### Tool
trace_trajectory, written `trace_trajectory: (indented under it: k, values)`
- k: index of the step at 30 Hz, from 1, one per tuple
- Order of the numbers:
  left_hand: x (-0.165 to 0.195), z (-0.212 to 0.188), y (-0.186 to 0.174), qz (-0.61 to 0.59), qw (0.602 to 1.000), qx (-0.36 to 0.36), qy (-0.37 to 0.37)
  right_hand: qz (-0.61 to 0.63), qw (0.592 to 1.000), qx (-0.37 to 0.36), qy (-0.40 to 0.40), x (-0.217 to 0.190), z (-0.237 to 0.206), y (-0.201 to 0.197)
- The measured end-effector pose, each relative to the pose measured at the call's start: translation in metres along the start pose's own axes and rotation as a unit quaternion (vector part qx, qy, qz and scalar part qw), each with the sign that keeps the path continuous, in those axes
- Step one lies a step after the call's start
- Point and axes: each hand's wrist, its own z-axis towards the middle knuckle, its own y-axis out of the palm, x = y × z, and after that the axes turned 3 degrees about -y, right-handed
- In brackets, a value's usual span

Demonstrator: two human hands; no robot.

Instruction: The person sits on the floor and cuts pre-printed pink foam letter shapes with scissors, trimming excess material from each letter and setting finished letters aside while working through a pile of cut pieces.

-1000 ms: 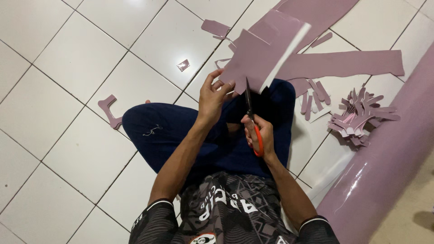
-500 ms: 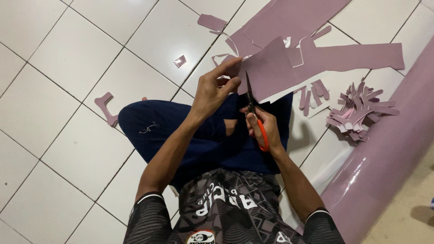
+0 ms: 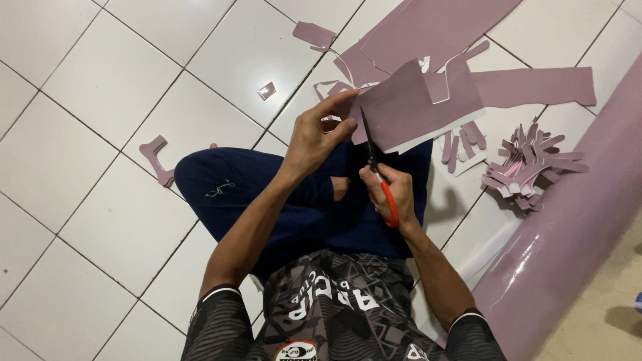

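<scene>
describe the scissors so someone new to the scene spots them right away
Start at the big mauve roll along the right edge, then look left to the person's lap. The scissors sit in the right hand, blades biting into the mauve sheet. Their orange handle is the only bright colour there.

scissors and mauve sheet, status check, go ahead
Left hand pinches mauve sheet. Right hand works orange-handled scissors, blades at sheet's edge. Cut pieces pile alongside, clear.

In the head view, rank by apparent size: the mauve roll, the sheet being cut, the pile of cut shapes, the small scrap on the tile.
1. Roll, largest.
2. Sheet; held nearer the camera, so its lead over the pile is unsure.
3. Pile.
4. Scrap, smallest.
</scene>
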Motion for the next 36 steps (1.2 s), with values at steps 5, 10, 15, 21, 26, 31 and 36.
trace_trajectory:
  k: [5, 10, 15, 21, 26, 31, 36]
  values:
    - [0.009, 0.01, -0.006, 0.046, 0.999, 0.026, 0.003, -0.037, 0.999, -0.006, -0.011, -0.01, 0.002, -0.003]
    - [0.016, 0.002, 0.003, 0.048, 0.999, 0.016, -0.009, 0.056, 0.997, -0.041, 0.027, -0.019, 0.007, -0.005]
    - [0.016, -0.002, 0.008, 0.021, 1.0, 0.008, -0.002, 0.087, 0.995, -0.055, -0.012, -0.02, 0.011, -0.008]
    - [0.007, -0.003, 0.009, -0.03, 0.999, -0.007, -0.021, 0.148, 0.986, -0.065, 0.045, -0.018, 0.009, -0.013]
    - [-0.004, -0.007, 0.011, -0.09, 0.995, -0.007, -0.033, 0.158, 0.983, -0.081, 0.044, -0.016, 0.009, -0.014]
    - [-0.017, -0.015, 0.019, -0.134, 0.989, 0.023, -0.058, 0.185, 0.978, -0.078, 0.056, -0.015, 0.01, -0.011]
    - [-0.029, -0.02, 0.036, -0.245, 0.963, 0.068, -0.083, 0.217, 0.972, -0.057, 0.065, -0.017, 0.007, -0.005]
